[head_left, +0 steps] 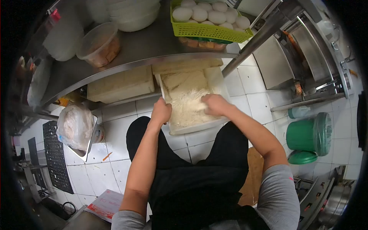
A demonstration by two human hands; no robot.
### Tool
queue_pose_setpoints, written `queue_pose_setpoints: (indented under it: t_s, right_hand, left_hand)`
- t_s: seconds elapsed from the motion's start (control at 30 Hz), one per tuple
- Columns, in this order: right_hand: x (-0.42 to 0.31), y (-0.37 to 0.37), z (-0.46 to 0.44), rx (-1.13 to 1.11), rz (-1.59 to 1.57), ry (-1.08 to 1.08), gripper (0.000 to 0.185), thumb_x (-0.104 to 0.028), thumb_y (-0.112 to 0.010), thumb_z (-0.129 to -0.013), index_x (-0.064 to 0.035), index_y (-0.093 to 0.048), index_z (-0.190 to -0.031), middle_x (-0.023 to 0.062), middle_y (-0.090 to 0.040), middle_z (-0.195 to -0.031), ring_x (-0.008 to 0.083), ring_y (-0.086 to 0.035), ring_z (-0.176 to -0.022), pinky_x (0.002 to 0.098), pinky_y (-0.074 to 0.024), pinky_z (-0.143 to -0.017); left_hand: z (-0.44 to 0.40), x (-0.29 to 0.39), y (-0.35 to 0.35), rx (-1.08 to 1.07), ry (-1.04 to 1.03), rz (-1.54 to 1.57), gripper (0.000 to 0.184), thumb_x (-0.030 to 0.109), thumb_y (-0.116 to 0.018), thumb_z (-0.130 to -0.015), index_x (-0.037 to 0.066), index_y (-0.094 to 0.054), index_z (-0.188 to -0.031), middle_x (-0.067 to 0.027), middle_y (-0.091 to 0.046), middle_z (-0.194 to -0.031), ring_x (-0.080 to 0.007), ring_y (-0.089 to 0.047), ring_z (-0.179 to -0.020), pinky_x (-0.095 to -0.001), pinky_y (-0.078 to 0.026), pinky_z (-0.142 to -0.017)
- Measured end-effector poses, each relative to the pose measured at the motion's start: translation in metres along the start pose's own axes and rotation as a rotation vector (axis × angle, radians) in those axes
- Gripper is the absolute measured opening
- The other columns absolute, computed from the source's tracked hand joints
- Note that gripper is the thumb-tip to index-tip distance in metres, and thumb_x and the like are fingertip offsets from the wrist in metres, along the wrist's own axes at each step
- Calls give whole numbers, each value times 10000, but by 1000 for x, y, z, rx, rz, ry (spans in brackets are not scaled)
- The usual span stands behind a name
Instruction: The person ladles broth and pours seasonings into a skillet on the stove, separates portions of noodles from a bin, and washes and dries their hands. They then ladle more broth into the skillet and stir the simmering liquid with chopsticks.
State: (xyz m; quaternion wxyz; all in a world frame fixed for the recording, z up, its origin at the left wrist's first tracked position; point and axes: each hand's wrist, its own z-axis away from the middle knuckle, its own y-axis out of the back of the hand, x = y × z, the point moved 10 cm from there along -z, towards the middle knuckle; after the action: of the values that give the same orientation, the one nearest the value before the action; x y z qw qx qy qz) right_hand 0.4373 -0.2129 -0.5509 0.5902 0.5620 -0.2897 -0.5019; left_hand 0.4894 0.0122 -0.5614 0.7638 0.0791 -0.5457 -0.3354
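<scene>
A white bag [73,126] is held in a metal pan [89,143] at the left. The near left side of the flour-filled bin [203,124], pulled out below the steel shelf [142,53], is gripped by the curled left hand [161,111]; the right hand [215,105] is sunk partly closed in the flour [184,107] — whether any is grasped cannot be told.

Cream powder [182,108], lime basket [209,33], green bucket [303,132]

White eggs [217,17] fill a green basket [209,32] on the steel shelf [149,44] — a clear tub [100,44] sits left of it — and a green bucket [306,132] stands on the tiled floor [245,80].
</scene>
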Motion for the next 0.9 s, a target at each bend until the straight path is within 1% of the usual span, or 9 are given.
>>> queue_pose_setpoints:
  t_s: [0.17, 0.2, 0.3, 0.4, 0.5, 0.53, 0.73, 0.83, 0.9]
  right_hand:
    - [32, 56, 24, -14, -622, -114, 440, -171, -797, -748, -6, -620, -1115, 154, -694, -1004, 308, -671, -913, 388, -527, -811]
    - [34, 67, 27, 82, -587, -36, 401, -151, -779, -795, 2, -622, -1131, 118, -697, -981, 233, -660, -872, 335, -519, -797]
    - [48, 59, 35, 120, -1102, -184, 361, -112, -747, -844, 11, -617, -1158, 79, -694, -1000, 168, -643, -906, 304, -514, -798]
    - [52, 45, 48, 74, -1198, -331, 319, -79, -716, -876, 13, -619, -1166, 50, -680, -1025, 120, -612, -926, 278, -502, -806]
    - [59, 33, 58, 140, -1353, -282, 325, -91, -708, -890, -9, -611, -1189, 68, -683, -1069, 154, -633, -976, 295, -513, -876]
    - [55, 36, 57, 216, -1172, -198, 319, -109, -707, -892, -8, -602, -1176, 62, -674, -1046, 142, -620, -963, 303, -508, -857]
    - [23, 49, 44, 359, -591, -172, 376, -177, -656, -902, 10, -543, -1208, 267, -659, -1060, 425, -640, -983, 468, -505, -866]
    - [19, 11, 17, 147, -466, -201, 439, -203, -682, -893, -7, -526, -1253, 266, -656, -1034, 458, -625, -979, 475, -500, -860]
    - [18, 10, 9, 202, -389, -114, 458, -210, -705, -866, -16, -549, -1250, 248, -667, -996, 447, -637, -933, 476, -505, -838]
  left_hand:
    - [5, 7, 0, -25, -7, 62, 337, 95, -504, -892, -131, -546, -1138, -327, -686, -915, -399, -699, -632, -455, -525, -435]
    - [5, 9, 2, -16, -8, 59, 336, 94, -505, -890, -128, -549, -1138, -322, -687, -904, -395, -696, -620, -451, -522, -431]
    - [4, 5, 2, 12, -19, 45, 333, 95, -513, -887, -119, -557, -1138, -305, -690, -881, -382, -689, -593, -438, -512, -424]
    - [-3, -5, -2, 13, -40, 43, 325, 99, -526, -888, -116, -560, -1130, -286, -694, -863, -361, -686, -572, -430, -507, -418]
    - [-3, 4, -2, 9, -42, 61, 309, 101, -532, -891, -116, -561, -1109, -268, -692, -829, -330, -674, -530, -421, -499, -405]
    - [-1, 5, -1, 11, -24, 48, 304, 101, -532, -893, -118, -561, -1101, -262, -691, -819, -320, -670, -517, -418, -497, -400]
    - [-3, 1, -2, 10, -10, 9, 290, 100, -538, -893, -129, -557, -1071, -256, -686, -793, -310, -659, -489, -413, -495, -397]
    - [-11, -9, -3, 54, -58, 13, 301, 101, -550, -888, -132, -554, -1078, -269, -689, -806, -336, -667, -506, -428, -512, -427]
    - [-13, -15, 2, 78, -58, 3, 311, 103, -557, -884, -130, -553, -1090, -281, -692, -821, -355, -675, -529, -442, -528, -461]
